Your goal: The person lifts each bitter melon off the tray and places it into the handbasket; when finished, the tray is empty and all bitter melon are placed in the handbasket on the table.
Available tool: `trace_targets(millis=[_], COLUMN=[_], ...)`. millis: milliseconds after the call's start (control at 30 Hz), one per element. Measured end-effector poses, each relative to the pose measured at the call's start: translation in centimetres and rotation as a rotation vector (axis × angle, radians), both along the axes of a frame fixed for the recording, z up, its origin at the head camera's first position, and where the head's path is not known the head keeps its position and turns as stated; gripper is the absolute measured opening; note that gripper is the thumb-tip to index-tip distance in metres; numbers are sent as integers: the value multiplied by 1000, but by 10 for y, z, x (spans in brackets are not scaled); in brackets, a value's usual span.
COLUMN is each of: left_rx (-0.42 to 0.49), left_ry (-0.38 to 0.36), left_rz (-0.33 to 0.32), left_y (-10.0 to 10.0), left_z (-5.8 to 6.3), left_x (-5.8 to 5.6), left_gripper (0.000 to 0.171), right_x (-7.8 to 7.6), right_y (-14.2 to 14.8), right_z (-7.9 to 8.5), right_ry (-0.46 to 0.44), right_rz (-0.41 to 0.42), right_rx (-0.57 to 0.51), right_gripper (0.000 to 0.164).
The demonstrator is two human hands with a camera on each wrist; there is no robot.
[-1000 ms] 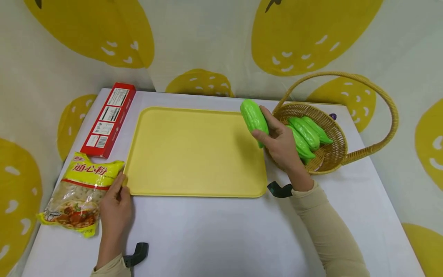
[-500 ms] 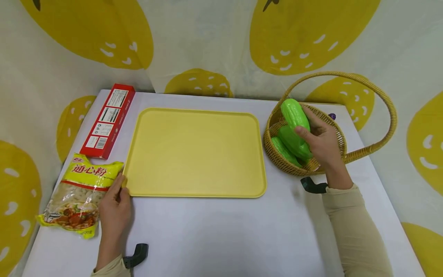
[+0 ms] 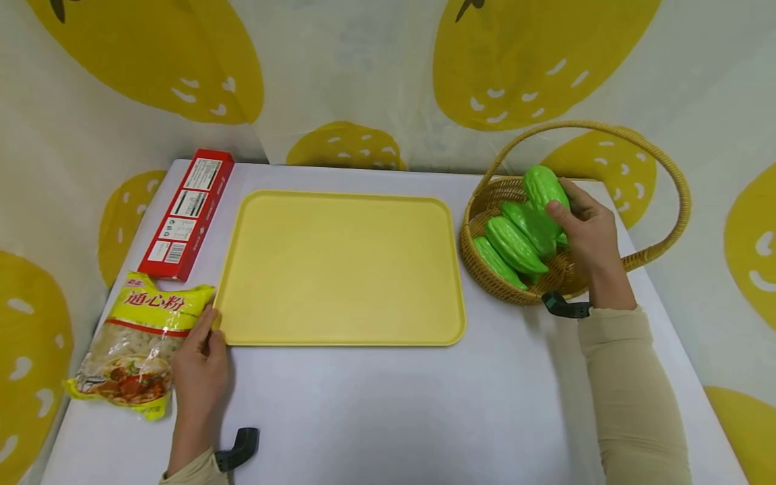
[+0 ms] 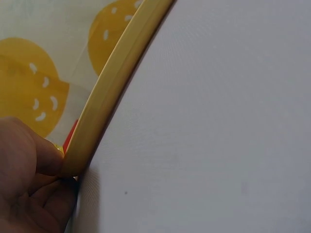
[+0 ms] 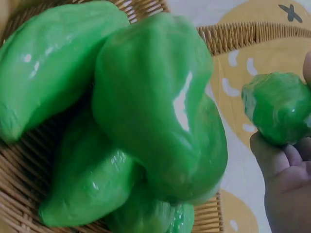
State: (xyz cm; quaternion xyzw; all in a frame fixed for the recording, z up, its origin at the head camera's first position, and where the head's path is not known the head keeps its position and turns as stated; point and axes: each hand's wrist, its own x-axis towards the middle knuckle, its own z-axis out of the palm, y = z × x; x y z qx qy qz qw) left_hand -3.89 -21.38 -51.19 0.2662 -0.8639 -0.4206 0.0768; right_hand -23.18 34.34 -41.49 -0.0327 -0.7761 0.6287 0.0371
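My right hand [image 3: 591,229] grips a bright green, ridged bitter melon [image 3: 542,192] over the right part of a wicker basket [image 3: 494,289]. Thumb and fingers lie on opposite sides of it; the right wrist view shows this held melon [image 5: 277,109] apart from the others. Several more green bitter melons [image 3: 515,244] lie inside the basket, partly overlapping. At the front left corner of a yellow tray [image 3: 339,269], my left hand [image 3: 200,374] pinches the rim. In the left wrist view the thumb [image 4: 43,155] meets the tray corner, with curled fingers below.
A clear and yellow bag of pasta [image 3: 142,343] lies against the left hand. Behind it sits a long red box [image 3: 188,212], left of the tray. The basket's tall handle [image 3: 679,195] arches up and to the right. A patterned cloth [image 3: 364,81] hangs behind the table.
My right hand has moved right with a melon, from the tray's right edge to over the basket. The melons in the basket now lie further left. My left hand stays at the tray corner.
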Motion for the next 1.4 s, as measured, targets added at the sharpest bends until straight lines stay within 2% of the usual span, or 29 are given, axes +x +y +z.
trace_targets(millis=[167, 233, 500, 633, 900, 1233, 1400], left_rx=[-1, 1, 15, 18, 24, 11, 9], left_ry=[13, 15, 13, 21, 24, 33, 35], left_rz=[3, 2, 4, 6, 8, 8, 6], left_y=[-1, -1, -1, -1, -1, -2, -1], left_z=[0, 0, -1, -1, -2, -2, -2], left_x=[1, 1, 0, 0, 1, 2, 2], left_gripper=[46, 46, 46, 45, 45, 46, 45], right_x=[-2, -3, -7, -11, -16, -18, -18], right_y=[9, 12, 17, 19, 19, 18, 20], right_z=[4, 4, 3, -2, -7, -11, -14], right_ry=[-95, -129, -188, -215, -260, -232, -248], right_rz=[-63, -69, -68, -63, 46, 81, 83], right_rx=[240, 292, 220, 265, 351, 468, 500], right_gripper=[56, 58, 61, 64, 70, 71, 70])
